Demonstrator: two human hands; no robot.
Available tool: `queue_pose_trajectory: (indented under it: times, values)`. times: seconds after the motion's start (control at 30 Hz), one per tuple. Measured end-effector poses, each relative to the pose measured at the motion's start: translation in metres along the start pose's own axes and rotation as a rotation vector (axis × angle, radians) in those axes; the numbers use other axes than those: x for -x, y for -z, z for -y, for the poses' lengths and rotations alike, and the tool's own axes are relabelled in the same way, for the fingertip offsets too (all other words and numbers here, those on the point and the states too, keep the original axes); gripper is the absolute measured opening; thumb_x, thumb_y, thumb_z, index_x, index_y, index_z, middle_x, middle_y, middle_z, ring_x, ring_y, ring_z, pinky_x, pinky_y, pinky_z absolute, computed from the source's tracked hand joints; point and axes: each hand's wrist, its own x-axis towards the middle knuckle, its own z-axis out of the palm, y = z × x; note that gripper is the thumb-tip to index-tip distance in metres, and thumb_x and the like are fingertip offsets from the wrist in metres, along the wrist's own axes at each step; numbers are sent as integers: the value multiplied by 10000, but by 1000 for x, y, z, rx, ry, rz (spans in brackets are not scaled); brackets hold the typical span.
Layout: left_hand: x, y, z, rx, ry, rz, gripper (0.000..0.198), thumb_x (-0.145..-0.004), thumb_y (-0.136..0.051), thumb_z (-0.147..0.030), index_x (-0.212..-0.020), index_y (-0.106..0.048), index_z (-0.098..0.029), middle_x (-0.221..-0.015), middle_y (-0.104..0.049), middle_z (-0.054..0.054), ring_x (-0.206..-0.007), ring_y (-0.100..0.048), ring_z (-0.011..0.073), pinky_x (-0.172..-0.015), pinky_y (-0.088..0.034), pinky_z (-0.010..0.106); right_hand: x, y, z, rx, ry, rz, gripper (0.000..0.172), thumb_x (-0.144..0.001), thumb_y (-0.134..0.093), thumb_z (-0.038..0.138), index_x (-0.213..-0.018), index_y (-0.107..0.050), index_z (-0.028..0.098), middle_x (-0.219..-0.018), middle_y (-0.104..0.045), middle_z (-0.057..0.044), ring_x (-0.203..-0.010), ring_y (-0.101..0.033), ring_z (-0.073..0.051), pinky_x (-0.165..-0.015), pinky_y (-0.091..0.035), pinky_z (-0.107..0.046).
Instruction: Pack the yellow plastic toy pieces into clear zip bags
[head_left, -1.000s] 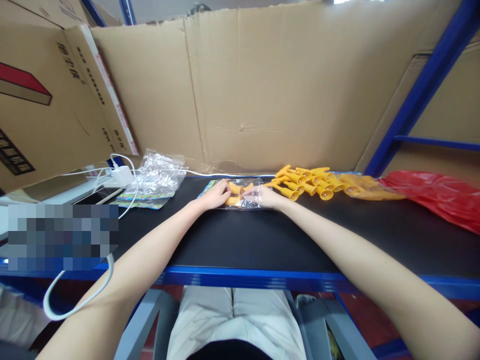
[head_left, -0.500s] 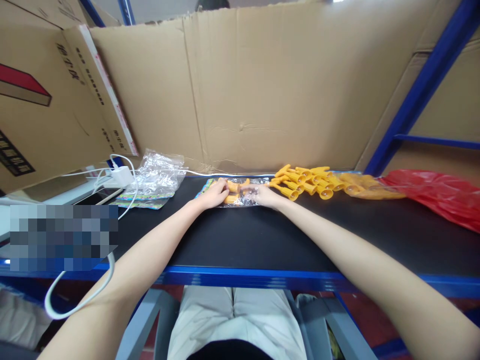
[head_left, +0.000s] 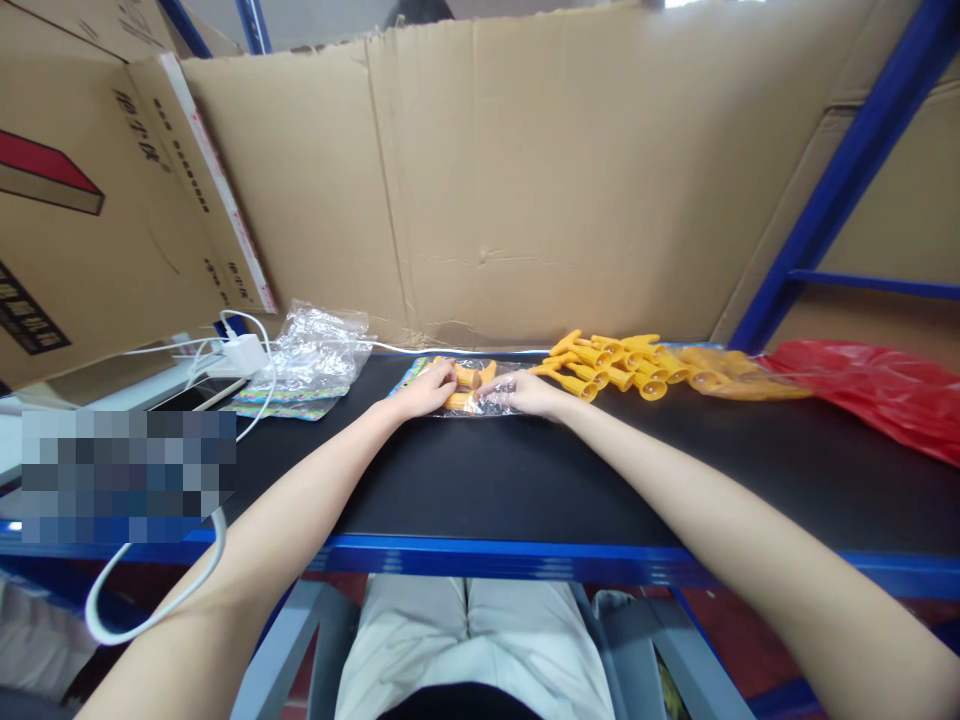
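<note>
My left hand (head_left: 427, 390) lay at the middle of the frame with its fingers bent over the left end of the clear bag (head_left: 491, 410), gripping it down against the black mat (head_left: 510, 480). The bag lay flat across the centre, its printed end (head_left: 407, 376) poking out to the left of my knuckles, and yellow pieces (head_left: 460, 401) showed through the film between my two hands. My right hand (head_left: 538, 392) was at the bag's right end, fingertips pointing left at the pieces; film glare covered them, so I could not tell whether they were pinching, or whether they were inside the film or on top of it.

To my mind, doing this well meant a firm left hold and a light right one: the thin film looked ready to slide or crease if both hands pulled. Small nudges seemed better than a hard push, since the forked ends could snag or stretch the plastic. I judged it wise to mind my right wrist, too, because the loose pile (head_left: 634, 370) sat just beside it, right of centre, and could roll if bumped
</note>
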Motion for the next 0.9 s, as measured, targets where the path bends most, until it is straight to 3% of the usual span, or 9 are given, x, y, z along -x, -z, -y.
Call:
queue_pose_trajectory:
  times: [0.17,0.33,0.57,0.73,0.9]
  values:
    - [0,0,-1,-15,-26,23,105,-801,-374,-233,-778,-468,-192,-1047,-558,74,-1072,-486,222,-907,-393,361,4,5,7,-26,72,70,250,-756,-573,148,-959,-713,190,-1127,-642,-41,-1087,-559,-185,-968,-393,-304]
    - [-1,0,-7,-35,-23,-44,163,-832,-332,-253,-798,-474,-180,-1140,-531,108,-1126,-455,238,-962,-346,384,5,5,11,-64,93,128,302,-763,-526,116,-996,-698,200,-1252,-554,-22,-1179,-493,-182,-1020,-342,-308]
    - [0,-5,-4,56,2,-5,124,-816,-369,-266,-880,-446,-193,-927,-554,59,-890,-539,194,-838,-419,343,5,-2,14,-105,67,118,366,-764,-506,104,-1071,-666,223,-1299,-509,9,-1235,-435,-165,-1058,-286,-298]
    - [-2,-3,1,67,55,18,83,-806,-369,-261,-843,-417,-203,-904,-542,45,-884,-533,189,-829,-411,331,-2,3,8,38,-13,-30,345,-782,-504,142,-1093,-651,164,-1260,-555,-50,-1135,-527,-174,-977,-383,-287]
    - [-1,3,13,20,151,6,93,-802,-373,-285,-837,-418,-212,-897,-544,33,-876,-529,189,-813,-411,325,3,38,-2,618,-106,-354,314,-815,-428,148,-1005,-678,159,-1095,-649,-92,-1034,-579,-221,-936,-390,-350]
